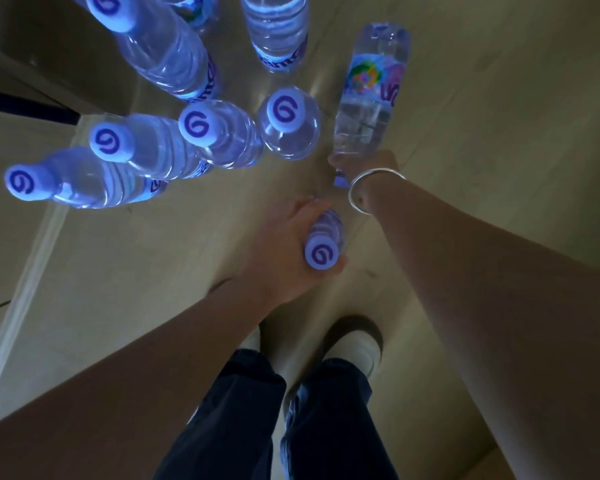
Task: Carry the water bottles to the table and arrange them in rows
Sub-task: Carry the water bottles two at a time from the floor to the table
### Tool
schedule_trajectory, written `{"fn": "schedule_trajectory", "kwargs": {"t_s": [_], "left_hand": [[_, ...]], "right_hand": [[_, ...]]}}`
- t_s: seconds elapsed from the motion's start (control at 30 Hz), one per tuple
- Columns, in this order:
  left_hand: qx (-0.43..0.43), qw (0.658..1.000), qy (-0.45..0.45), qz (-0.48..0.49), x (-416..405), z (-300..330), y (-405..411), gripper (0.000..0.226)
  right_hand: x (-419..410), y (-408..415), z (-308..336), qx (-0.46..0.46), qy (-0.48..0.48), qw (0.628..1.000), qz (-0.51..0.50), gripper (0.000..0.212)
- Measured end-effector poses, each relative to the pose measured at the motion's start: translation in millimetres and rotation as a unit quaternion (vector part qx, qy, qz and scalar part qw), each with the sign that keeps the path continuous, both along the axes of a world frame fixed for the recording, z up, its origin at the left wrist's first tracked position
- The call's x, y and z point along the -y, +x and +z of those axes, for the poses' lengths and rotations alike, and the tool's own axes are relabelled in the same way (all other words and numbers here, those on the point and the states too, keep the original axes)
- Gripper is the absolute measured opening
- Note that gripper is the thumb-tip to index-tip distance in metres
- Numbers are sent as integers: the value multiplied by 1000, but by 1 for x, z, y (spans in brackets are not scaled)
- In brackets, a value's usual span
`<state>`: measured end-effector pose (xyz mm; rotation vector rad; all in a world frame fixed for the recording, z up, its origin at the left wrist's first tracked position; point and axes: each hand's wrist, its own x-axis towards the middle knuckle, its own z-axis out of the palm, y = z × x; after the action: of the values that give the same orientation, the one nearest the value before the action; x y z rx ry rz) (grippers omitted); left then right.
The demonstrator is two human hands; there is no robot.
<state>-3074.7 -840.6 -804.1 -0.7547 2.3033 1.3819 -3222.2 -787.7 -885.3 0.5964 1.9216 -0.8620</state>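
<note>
- I see the pale wooden floor [482, 116] carrying a cluster of clear plastic water bottles with white, purple-swirl caps [201, 128], standing upright close together at upper left; no table is in view, so in my judgement the carry has not started.
- My left hand [284, 251] has its fingers curled round the neck of an upright bottle [324, 242], cap showing beside the thumb.
- My right hand [364, 164], a silver bangle [371, 192] on its wrist, grips the cap end of a tilted bottle with a multicoloured label [371, 95]; its base points away from me. How far its fingers close I cannot tell; the wrist hides them.
- To do this step well: lift both straight up, clear of the nearest standing bottle [290, 124], and keep both grips firm at the necks.
</note>
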Motion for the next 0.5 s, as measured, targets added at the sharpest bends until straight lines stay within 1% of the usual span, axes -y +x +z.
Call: {"fn": "schedule_trajectory", "kwargs": {"t_s": [0.1, 0.13, 0.2, 0.23, 0.3, 0.37, 0.4, 0.43, 0.47, 0.5], "left_hand": [[1, 1000, 8, 8, -1, -1, 2, 75], [-4, 1000, 14, 17, -1, 0, 3, 75], [-8, 999, 24, 32, -1, 2, 4, 70], [-9, 999, 28, 35, -2, 3, 4, 68], [-7, 998, 34, 44, -2, 8, 5, 62], [0, 998, 26, 50, -4, 19, 8, 57], [0, 998, 22, 52, -6, 26, 10, 55], [-3, 998, 20, 57, -8, 35, 14, 54], [-6, 998, 19, 64, -10, 45, 17, 54], [-9, 997, 17, 72, -11, 56, 20, 53]], "right_hand": [[-1, 5, 0, 44, -11, 999, 17, 51], [-2, 6, -2, 44, -13, 999, 18, 46], [-5, 11, -2, 12, -19, 999, 26, 24], [-7, 14, 1, -22, -20, 999, 35, 16], [-12, 17, 13, -87, -6, 995, 57, 10], [-16, 16, 36, -135, 13, 987, 89, 16], [-19, 15, 48, -147, 27, 982, 119, 11], [-22, 13, 62, -157, 55, 975, 149, 16], [-24, 9, 73, -163, 82, 968, 175, 29], [-26, 4, 87, -166, 100, 960, 202, 37]]}}
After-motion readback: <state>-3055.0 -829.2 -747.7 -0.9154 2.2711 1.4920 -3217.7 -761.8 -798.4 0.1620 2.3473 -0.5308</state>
